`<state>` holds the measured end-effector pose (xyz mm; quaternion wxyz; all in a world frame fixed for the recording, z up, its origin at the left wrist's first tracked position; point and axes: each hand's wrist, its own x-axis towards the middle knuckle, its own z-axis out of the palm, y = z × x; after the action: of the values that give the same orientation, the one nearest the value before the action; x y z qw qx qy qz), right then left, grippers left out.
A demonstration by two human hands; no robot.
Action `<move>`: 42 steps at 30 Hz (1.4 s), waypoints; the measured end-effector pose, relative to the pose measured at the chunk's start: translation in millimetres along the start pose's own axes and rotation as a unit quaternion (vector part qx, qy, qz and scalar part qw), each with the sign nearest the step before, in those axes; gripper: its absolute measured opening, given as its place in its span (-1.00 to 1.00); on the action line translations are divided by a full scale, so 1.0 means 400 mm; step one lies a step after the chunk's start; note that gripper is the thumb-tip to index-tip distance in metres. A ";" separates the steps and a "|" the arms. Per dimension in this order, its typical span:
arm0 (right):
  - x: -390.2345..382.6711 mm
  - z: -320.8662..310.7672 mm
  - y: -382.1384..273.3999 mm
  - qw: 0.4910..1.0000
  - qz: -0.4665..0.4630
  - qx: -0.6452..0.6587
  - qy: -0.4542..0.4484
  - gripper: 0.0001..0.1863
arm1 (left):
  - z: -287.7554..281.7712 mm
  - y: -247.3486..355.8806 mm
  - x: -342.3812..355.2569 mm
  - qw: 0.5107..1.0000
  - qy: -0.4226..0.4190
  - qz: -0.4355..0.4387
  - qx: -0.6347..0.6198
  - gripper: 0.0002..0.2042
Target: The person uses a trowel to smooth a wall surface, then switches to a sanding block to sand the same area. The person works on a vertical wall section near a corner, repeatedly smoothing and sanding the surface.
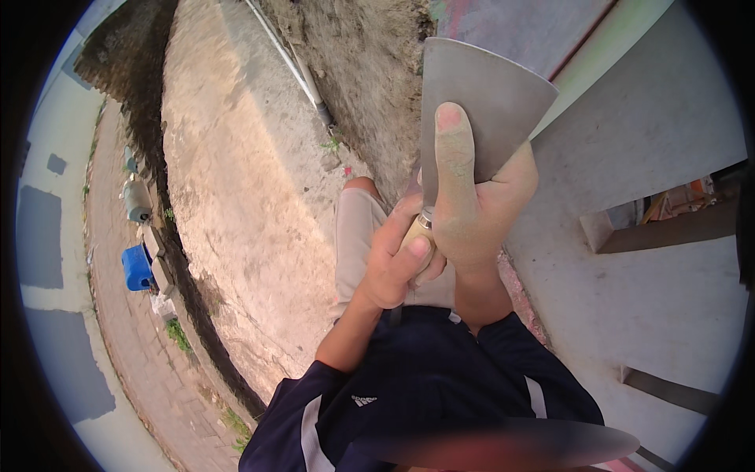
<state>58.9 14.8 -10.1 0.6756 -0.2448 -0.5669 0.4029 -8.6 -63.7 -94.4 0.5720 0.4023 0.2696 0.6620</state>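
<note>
A wide putty knife (497, 88) with a flared grey metal blade and a light wooden handle is held up in front of me, blade pointing away. My left hand (393, 256) is wrapped round the handle, its thumb lying along the wood near the metal collar. Dusty, my right hand (476, 208) grips the blade just above the collar. Its thumb presses flat on the blade's face, while the other fingers are mostly hidden behind the metal.
Pale concrete ground (236, 157) lies to the left, ending at a dark edge above a paved path (149, 370). A blue container (137, 267) stands there. Ahead are a rough wall (366, 86) and a white pipe (283, 53). A grey wall (566, 275) with recesses is close on the right.
</note>
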 end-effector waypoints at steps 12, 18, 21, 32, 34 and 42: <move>0.053 -0.014 -0.018 0.959 0.232 0.159 -0.004 -0.64 | 0.104 0.037 -0.005 0.895 0.076 0.166 0.407 -0.51; 0.074 -0.020 -0.044 0.955 0.246 0.163 -0.012 -0.66 | 0.141 0.043 0.014 0.877 0.070 0.209 0.427 -0.50; 0.079 -0.025 -0.050 0.962 0.224 0.153 -0.022 -0.65 | 0.143 0.044 0.011 0.922 0.066 0.156 0.348 -0.50; 0.074 -0.036 -0.029 0.967 0.204 0.147 -0.047 -0.65 | 0.147 0.029 0.004 0.930 0.081 0.138 0.331 -0.50; 0.077 -0.036 -0.029 0.967 0.223 0.115 -0.043 -0.66 | 0.149 0.028 0.008 0.887 0.084 0.178 0.418 -0.50; 0.090 -0.049 -0.035 0.971 0.185 0.129 -0.073 -0.66 | 0.166 0.022 0.022 0.951 0.064 0.144 0.265 -0.49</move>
<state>82.7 39.1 16.8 0.5717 -0.2261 -0.5026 0.6078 42.3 -63.8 -49.9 0.3250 0.5305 0.4103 0.6668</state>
